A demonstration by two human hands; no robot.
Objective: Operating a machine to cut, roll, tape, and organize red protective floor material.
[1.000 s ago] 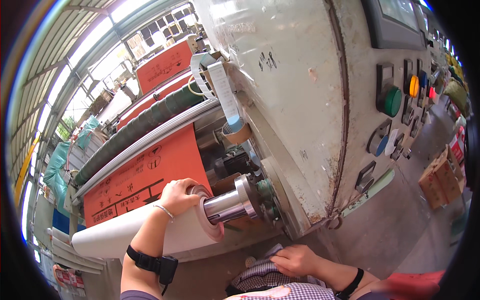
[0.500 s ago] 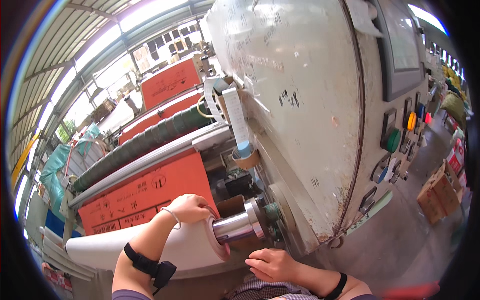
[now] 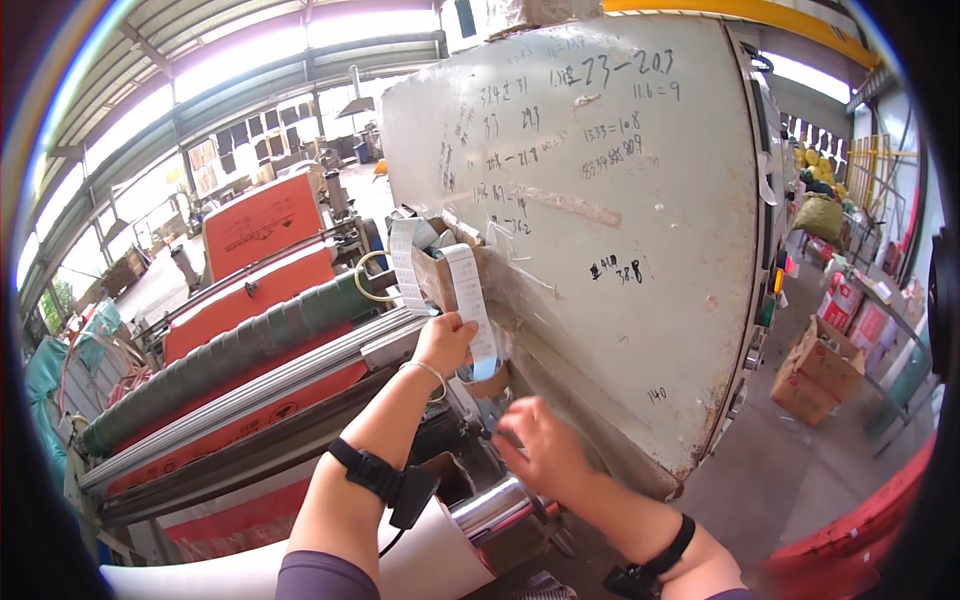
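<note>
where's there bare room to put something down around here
Bare floor shows between the pale cabinet, the cardboard box and the red object at lower right. It's crowded at the cabinet's lower left: the left hand is at the paper strips, the right hand near the metal shaft.

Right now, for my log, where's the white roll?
The white roll is lower left in the head view, partly hidden by the left forearm, beside the metal shaft.

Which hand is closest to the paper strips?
The left hand, with the wrist bracelet; the right hand, lower down, is farther from the paper strips.
</note>
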